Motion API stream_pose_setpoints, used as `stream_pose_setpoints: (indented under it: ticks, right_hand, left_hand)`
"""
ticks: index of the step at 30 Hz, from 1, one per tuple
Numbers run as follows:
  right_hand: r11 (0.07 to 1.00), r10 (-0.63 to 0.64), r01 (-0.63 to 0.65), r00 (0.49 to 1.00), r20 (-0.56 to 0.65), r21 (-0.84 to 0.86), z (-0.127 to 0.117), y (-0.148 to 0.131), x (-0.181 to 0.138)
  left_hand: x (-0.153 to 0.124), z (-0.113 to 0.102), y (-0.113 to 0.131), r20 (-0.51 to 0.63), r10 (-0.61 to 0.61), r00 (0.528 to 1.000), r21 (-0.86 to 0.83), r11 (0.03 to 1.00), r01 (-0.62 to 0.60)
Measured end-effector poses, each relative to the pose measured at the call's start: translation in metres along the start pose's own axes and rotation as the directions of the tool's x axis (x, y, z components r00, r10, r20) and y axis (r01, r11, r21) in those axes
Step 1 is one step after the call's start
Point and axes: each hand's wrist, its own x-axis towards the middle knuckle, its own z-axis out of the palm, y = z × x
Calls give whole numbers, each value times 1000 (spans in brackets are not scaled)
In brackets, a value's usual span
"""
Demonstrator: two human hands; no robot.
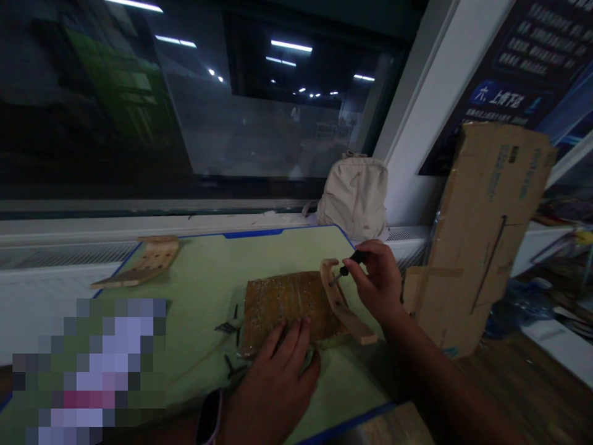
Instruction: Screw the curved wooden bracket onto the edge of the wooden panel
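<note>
My right hand (377, 278) is closed around the black handle of a screwdriver (354, 261). The screwdriver's tip meets a curved wooden piece (340, 303) with holes, which stands against the right side of a tape-wrapped brown block (282, 303). My left hand (282, 371) lies on the block's near edge with its fingers stretched out. Left of the block, several dark screws (227, 327) are scattered on the green tabletop (204, 266). A second curved wooden piece with holes (155, 259) rests at the table's far left corner.
A beige backpack (354, 194) sits on the window ledge behind the table. On the right a tall cardboard box (486, 241) leans near the wall, with a large clear plastic bottle (521, 306) beside it. A blurred-out patch covers the lower left.
</note>
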Motion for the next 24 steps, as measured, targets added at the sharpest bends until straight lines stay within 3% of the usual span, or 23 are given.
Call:
stream_pose_setpoints:
  ticks: [4, 7, 10, 13, 18, 21, 24]
  right_hand:
    - [999, -41, 39, 995, 91, 25, -1, 0, 0]
    - [992, 7, -23, 992, 126, 124, 3, -3, -1]
    - [990, 71, -74, 997, 30, 117, 4, -2, 0]
    - [1000, 24, -23, 998, -51, 16, 0, 2, 2]
    - [998, -62, 60, 995, 73, 31, -2, -4, 2]
    - [992, -7, -9, 992, 126, 125, 3, -7, -1]
    - [989, 78, -86, 994, 74, 123, 5, -2, -1]
  left_hand:
    - [0, 1, -1, -26, -4, 1000, -7, 1000, 4]
    - [-1, 2, -1, -27, 15, 1000, 0, 1000, -15]
    - [-1, 0, -1, -16, 16, 1000, 2, 1000, -16]
    - [1, -2, -1, -10, 9, 1000, 0, 1000, -9]
    - [1, -3, -1, 17, 4, 1000, 3, 1000, -4]
    - [0, -1, -2, -4, 8, 1000, 0, 1000, -8]
    - [0, 0, -2, -10, 14, 1000, -2, 1000, -14]
